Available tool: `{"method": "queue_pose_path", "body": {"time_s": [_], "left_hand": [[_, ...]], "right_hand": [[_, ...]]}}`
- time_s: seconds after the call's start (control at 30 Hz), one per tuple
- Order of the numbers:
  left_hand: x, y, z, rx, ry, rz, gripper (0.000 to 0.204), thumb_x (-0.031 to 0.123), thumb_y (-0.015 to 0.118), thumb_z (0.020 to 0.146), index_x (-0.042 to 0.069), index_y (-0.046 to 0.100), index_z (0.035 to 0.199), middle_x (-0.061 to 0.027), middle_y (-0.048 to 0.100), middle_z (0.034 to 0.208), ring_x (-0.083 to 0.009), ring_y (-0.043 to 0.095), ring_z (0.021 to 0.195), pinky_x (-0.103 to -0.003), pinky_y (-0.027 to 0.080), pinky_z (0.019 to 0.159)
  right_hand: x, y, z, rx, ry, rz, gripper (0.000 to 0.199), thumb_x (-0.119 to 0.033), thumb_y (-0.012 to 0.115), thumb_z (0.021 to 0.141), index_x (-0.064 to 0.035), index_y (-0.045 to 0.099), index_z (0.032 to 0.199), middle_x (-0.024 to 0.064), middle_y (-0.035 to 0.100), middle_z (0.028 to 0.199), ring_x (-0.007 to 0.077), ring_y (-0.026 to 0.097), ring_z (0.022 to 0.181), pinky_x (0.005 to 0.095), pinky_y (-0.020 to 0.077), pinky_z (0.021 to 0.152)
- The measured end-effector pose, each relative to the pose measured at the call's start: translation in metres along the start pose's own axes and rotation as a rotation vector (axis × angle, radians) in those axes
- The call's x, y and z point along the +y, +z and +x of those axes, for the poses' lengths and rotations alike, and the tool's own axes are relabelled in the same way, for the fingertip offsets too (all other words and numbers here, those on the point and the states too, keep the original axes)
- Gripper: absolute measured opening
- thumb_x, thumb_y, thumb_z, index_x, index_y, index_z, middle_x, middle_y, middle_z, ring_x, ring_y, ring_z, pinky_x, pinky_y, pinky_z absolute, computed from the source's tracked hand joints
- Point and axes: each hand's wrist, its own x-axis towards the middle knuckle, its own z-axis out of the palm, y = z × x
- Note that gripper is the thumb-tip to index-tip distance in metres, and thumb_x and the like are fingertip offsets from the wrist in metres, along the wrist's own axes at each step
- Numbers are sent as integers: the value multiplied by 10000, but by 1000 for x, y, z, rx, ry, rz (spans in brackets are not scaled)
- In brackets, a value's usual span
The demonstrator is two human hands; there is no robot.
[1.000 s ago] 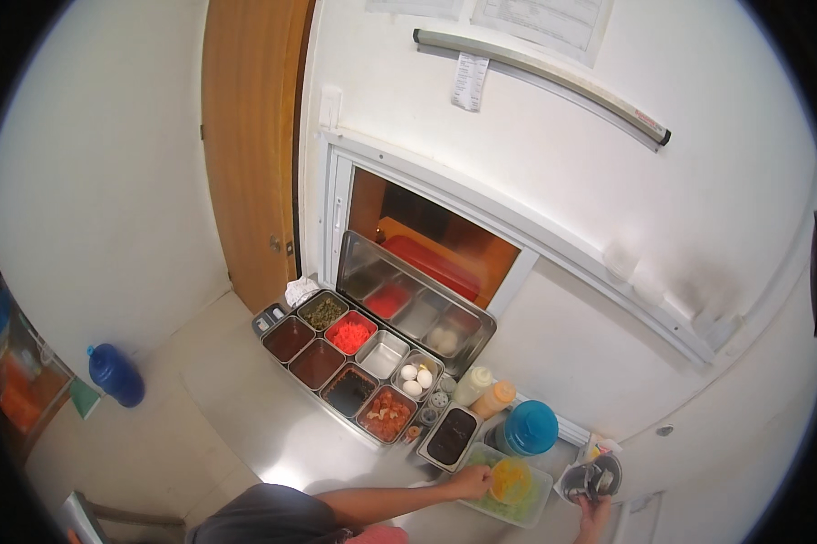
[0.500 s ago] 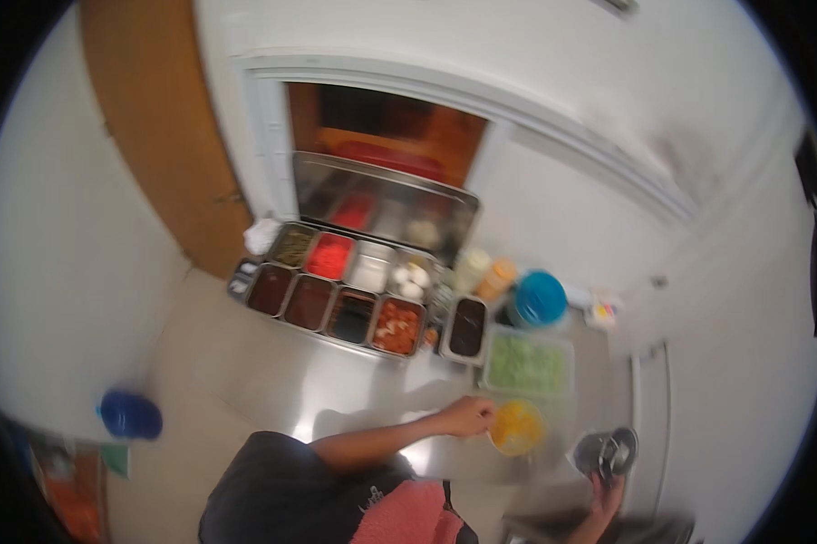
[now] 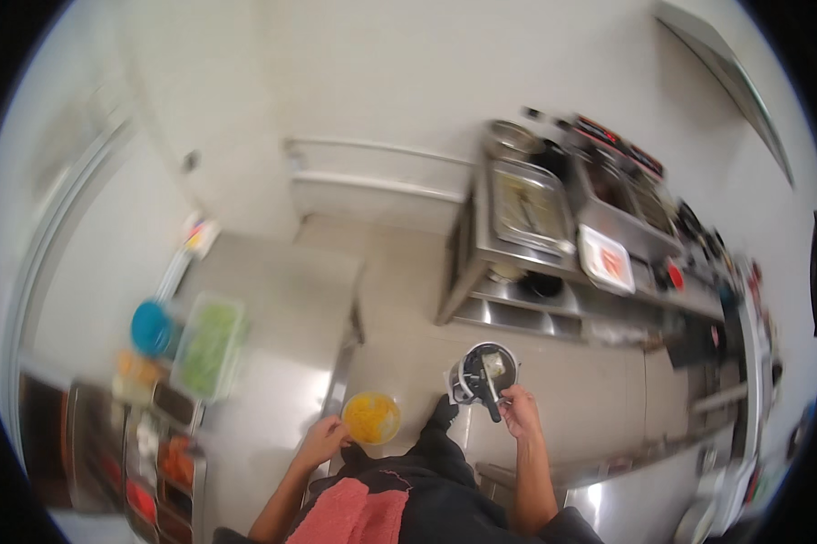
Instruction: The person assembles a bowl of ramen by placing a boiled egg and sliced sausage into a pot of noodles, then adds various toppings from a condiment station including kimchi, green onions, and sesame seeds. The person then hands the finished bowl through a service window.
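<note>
My left hand (image 3: 322, 442) grips the edge of a round bowl (image 3: 396, 426) holding yellow-orange food (image 3: 367, 416), out in front of my body. On the other side, my right hand (image 3: 521, 413) is closed at a round, pot-like container (image 3: 508, 352). A black handle (image 3: 486, 388) lies across the container beside my fingers, and something pale (image 3: 494, 364) shows inside; blur hides the details. Both vessels are held above the floor, apart from each other.
The steel counter (image 3: 286, 290) at left bears a tub of chopped greens (image 3: 209, 349), a blue container (image 3: 152, 328) and several food pans (image 3: 174, 462). At the far right, a steel table (image 3: 481, 240) carries a tray (image 3: 531, 207) and a white tray (image 3: 606, 260). Tiled floor (image 3: 399, 290) lies between.
My view has swung right, away from the food pans toward the far steel table. Bowl and container have come along in my hands, now held over the floor in front of me.
</note>
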Motion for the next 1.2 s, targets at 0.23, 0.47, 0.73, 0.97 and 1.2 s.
{"method": "queue_pose_path", "body": {"time_s": [0.23, 0.47, 0.73, 0.97, 1.2], "left_hand": [[80, 225, 164, -131, 192, 487, 249, 220, 626, 957, -26, 660, 940, -89, 707, 758, -158, 668, 727, -306, 525, 672], [155, 433, 272, -374, 289, 461, 232, 209, 594, 996, -14, 648, 959, -102, 719, 820, -162, 694, 761, -311, 543, 687], [205, 665, 358, -804, 362, 559, 215, 184, 597, 1004, -21, 663, 992, -106, 732, 847, -162, 710, 755, -298, 570, 696], [225, 884, 407, -1051, 257, 609, 195, 155, 600, 1005, -29, 647, 962, -96, 720, 852, -141, 701, 781, -288, 583, 705], [264, 1140, 434, -1206, 297, 726, 228, 187, 602, 985, -34, 651, 958, -130, 741, 840, -168, 720, 773, -304, 572, 680]], "right_hand": [[-57, -221, 51, 329, -55, 181, 78, -19, 603, 846, -87, 575, 821, 29, 550, 777, 135, 500, 616, 290, 454, 525], [-79, -341, 43, 575, -163, 356, 70, -60, 598, 857, -88, 562, 803, -19, 494, 745, 96, 466, 595, 256, 382, 512], [-124, -454, 59, 874, -283, 542, 64, -104, 593, 921, -89, 605, 860, -9, 580, 785, 91, 538, 626, 228, 440, 523], [-181, -574, 89, 1038, -319, 750, 60, -96, 591, 934, -85, 618, 881, 10, 632, 798, 104, 567, 642, 252, 484, 556], [-279, -705, 112, 1201, -347, 882, 38, -80, 579, 918, -96, 603, 894, -8, 602, 815, 99, 558, 667, 259, 478, 555]]}}
